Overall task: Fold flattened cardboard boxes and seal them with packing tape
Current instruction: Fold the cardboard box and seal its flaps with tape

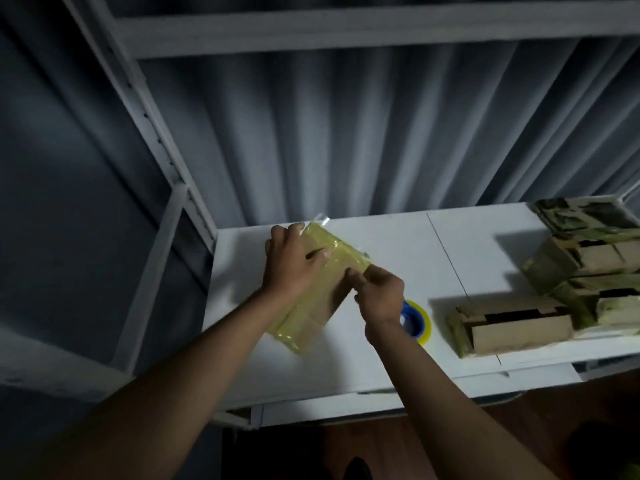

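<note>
Resting near the left edge of the white table [398,244], a cardboard box [322,289] wrapped in yellowish packing tape lies slantwise, one end toward the back-left corner and the other toward the front edge. The left hand [291,261] lies on the box's far end, fingers curled over it and the thumb laid across the taped top, gripping it. The right hand [379,292] pinches at the box's right side, fingertips closed on the tape there. A loose clear tab of tape [320,219] sticks up at the far end of the box. A tape roll [417,320] with a blue core and yellowish winding lies flat on the table just beside the right wrist, partly hidden by it. Folded and taped boxes [512,323] are stacked toward the table's right edge, more of them piled toward the back-right corner. Dark patches show on those boxes, but the blur leaves no writing readable.
</note>
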